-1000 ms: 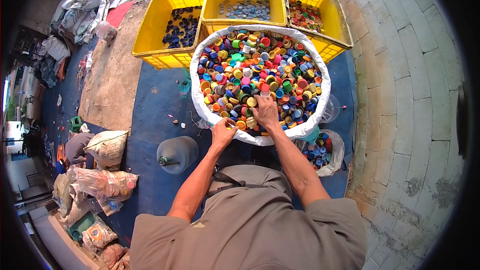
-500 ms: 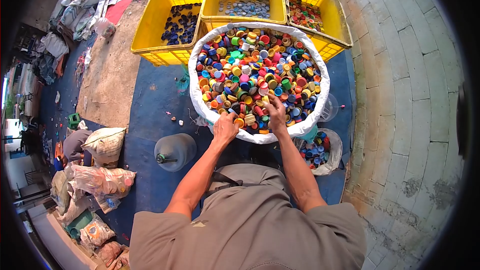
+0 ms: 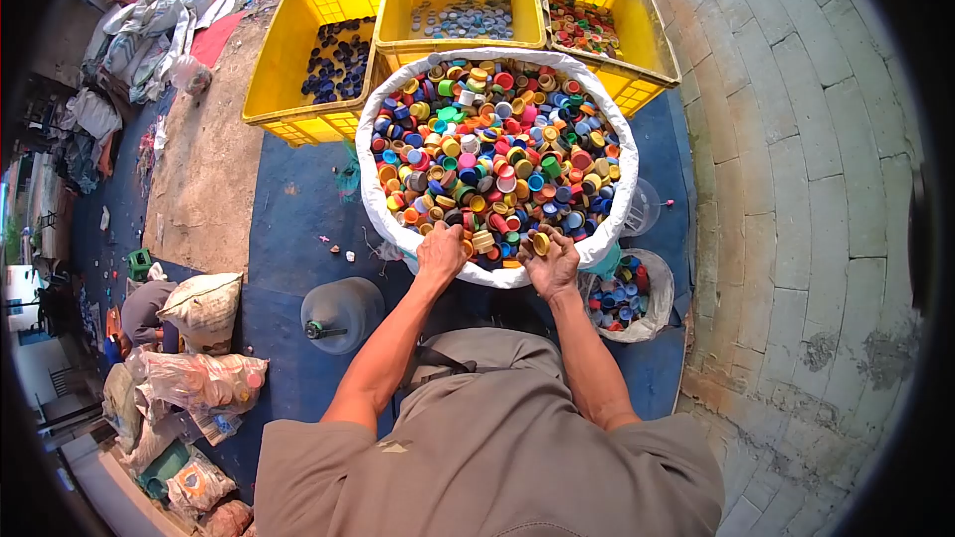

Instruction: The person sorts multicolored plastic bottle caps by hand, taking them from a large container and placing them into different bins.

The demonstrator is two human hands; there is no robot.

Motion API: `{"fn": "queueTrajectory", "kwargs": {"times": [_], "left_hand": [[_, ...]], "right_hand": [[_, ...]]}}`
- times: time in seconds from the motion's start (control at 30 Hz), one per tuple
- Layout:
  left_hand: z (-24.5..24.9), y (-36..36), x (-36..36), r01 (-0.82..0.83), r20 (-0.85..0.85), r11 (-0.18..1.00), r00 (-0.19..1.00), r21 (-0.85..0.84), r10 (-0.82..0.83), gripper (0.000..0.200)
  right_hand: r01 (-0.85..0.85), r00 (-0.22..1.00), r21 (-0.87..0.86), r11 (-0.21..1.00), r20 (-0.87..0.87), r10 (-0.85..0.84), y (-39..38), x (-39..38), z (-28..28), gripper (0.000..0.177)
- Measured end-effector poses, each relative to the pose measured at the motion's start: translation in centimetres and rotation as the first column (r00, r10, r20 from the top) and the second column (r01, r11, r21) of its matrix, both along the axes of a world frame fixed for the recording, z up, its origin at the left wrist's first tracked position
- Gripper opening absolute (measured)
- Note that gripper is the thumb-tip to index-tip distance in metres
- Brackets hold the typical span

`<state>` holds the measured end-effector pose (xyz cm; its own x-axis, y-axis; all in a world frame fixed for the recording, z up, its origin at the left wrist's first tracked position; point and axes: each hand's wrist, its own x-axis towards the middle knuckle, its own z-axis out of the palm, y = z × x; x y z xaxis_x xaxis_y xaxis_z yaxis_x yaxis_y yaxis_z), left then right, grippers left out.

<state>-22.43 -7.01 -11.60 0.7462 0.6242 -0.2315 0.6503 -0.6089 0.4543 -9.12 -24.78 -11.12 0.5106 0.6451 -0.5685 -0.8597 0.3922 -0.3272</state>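
A large round sack with a rolled white rim is filled with bottle caps of many colours. At its near edge, my right hand pinches a yellow-gold cap between thumb and fingers. My left hand rests over the near-left part of the heap, with its fingers curled in. Whatever those fingertips may hold is hidden. A pale yellow stack-like cap lies just right of my left hand.
Three yellow crates with sorted caps stand behind the sack. A smaller bag of caps sits at the right, and a large clear bottle at the left. Stuffed sacks lie farther left beside a bent-over person.
My right hand has drawn back toward the sack's near rim with a yellow-gold cap in its fingers. The view has shifted slightly, and my left hand stays near the same caps.
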Motion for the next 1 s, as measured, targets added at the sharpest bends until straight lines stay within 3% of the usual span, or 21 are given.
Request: {"fn": "queueTrajectory", "kwargs": {"times": [0.13,0.23,0.27,0.33,0.37,0.4,0.43,0.47,0.5,0.53,0.63,0.7,0.8,0.93,1.0], "left_hand": [[-0.3,0.1,-0.2,0.035,0.020,0.999,0.999,0.027,-0.035,0.017],[0.4,0.3,-0.2,0.004,-0.017,0.999,1.000,-0.050,-0.004,0.018],[0.4,0.5,-0.3,-0.046,0.053,0.995,0.997,-0.088,0.051,0.018],[0.4,0.9,-0.6,-0.135,0.184,0.976,0.969,-0.173,0.167,0.019],[0.3,1.2,-0.7,-0.201,0.212,0.852,0.917,-0.483,0.337,0.020],[0.1,1.6,-0.8,-0.215,0.180,0.633,0.847,-0.744,0.499,0.020],[0.7,1.8,-0.8,-0.175,0.092,0.345,0.768,-0.922,0.634,0.021],[1.4,2.1,-1.2,-0.084,0.042,0.159,0.752,-0.984,0.658,0.023],[1.9,2.0,-1.2,-0.028,0.033,0.078,0.724,-0.997,0.689,0.025],[2.2,1.9,-1.5,0.033,0.023,0.000,0.696,-0.999,0.718,0.027],[4.6,1.2,-1.7,0.117,-0.064,-0.165,0.597,-0.979,0.800,0.029],[4.5,1.1,-2.1,0.153,-0.092,-0.221,0.586,-0.963,0.805,0.030],[4.3,0.7,-2.1,0.182,-0.055,-0.182,0.546,-0.966,0.836,0.033],[4.3,0.6,-2.3,0.210,-0.047,-0.190,0.543,-0.959,0.839,0.029],[4.4,0.6,-2.1,0.222,-0.073,-0.227,0.542,-0.948,0.837,0.031]], "right_hand": [[0.044,0.997,-0.098,0.994,0.064,-0.038,0.9,0.2,-0.4,0.019],[0.017,0.988,-0.187,0.982,0.153,0.012,1.4,0.9,-1.2,0.016],[-0.001,0.983,-0.217,0.976,0.181,0.042,1.6,1.3,-1.7,0.016],[0.023,0.727,-0.587,0.809,0.565,0.389,2.3,2.7,-3.5,0.019],[0.120,0.514,-0.720,0.684,0.634,0.577,2.6,3.4,-4.3,0.020],[0.270,0.337,-0.712,0.648,0.700,0.629,3.5,3.5,-2.2,0.027],[0.281,0.263,-0.691,0.666,0.723,0.639,4.2,4.0,-1.9,0.030],[0.289,0.187,-0.669,0.685,0.741,0.645,4.9,4.6,-1.6,0.034],[0.294,0.108,-0.645,0.705,0.756,0.646,5.5,5.2,-1.5,0.038],[0.344,-0.048,-0.642,0.685,0.716,0.696,5.9,5.8,-1.5,0.046],[0.404,-0.150,-0.717,0.567,0.560,0.815,7.1,6.4,-0.8,0.049],[0.393,-0.138,-0.754,0.526,0.518,0.844,7.6,6.7,-0.9,0.050],[0.450,-0.158,-0.715,0.536,0.527,0.835,8.0,6.5,-1.0,0.047],[0.380,-0.029,-0.747,0.546,0.580,0.814,8.1,7.0,-1.9,0.047],[0.261,0.125,-0.790,0.554,0.597,0.792,7.8,7.2,-1.8,0.051]]}}
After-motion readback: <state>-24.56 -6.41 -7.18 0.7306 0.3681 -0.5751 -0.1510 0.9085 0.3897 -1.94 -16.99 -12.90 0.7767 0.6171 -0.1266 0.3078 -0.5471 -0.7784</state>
